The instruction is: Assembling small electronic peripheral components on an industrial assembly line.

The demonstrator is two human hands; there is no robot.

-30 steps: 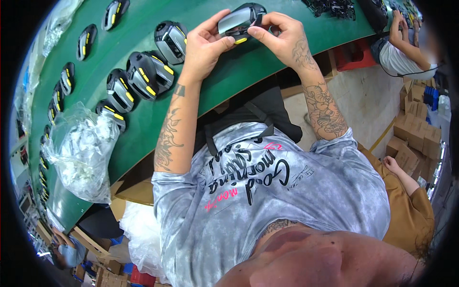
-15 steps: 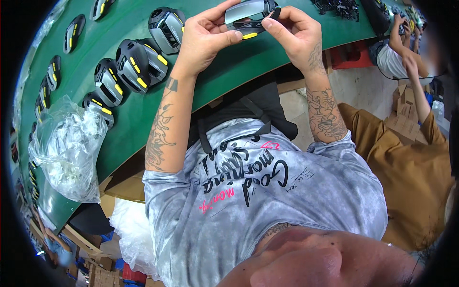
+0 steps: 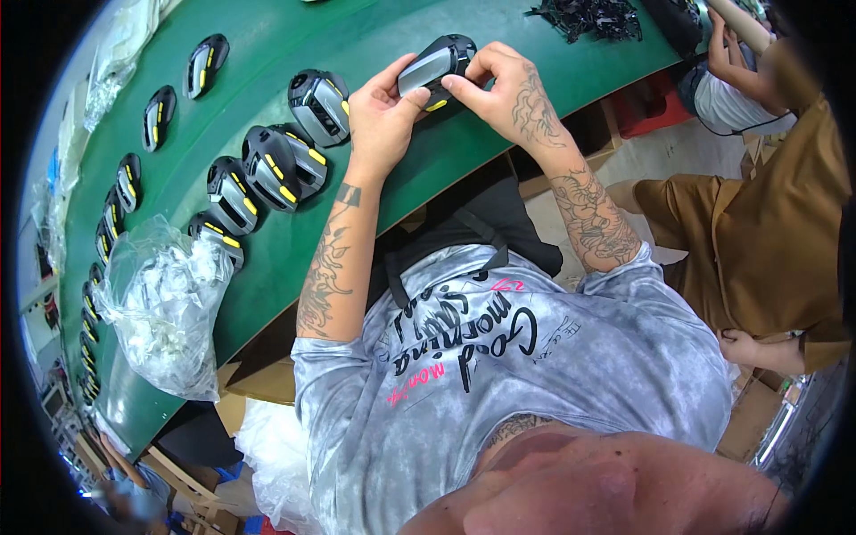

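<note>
In a narrow two-handed grip, holds a black-and-grey computer mouse (image 3: 434,71) between left hand (image 3: 383,116) and right hand (image 3: 504,94), out over the green worktop (image 3: 486,153). Slants along its long axis from lower left to upper right, grey panel upward, yellow side strip toward the body. Lies to the right of the left hand, with thumb on the near side and fingers round the left end; lies to the left of the right hand, with thumb at the near flank and fingers at the black upper-right end. Sits about equally near to both. Cannot tell of any smaller part under the right fingertips. Stays clear of the clustered mice (image 3: 269,168) at left and the heap of small black parts (image 3: 593,21) at upper right.
</note>
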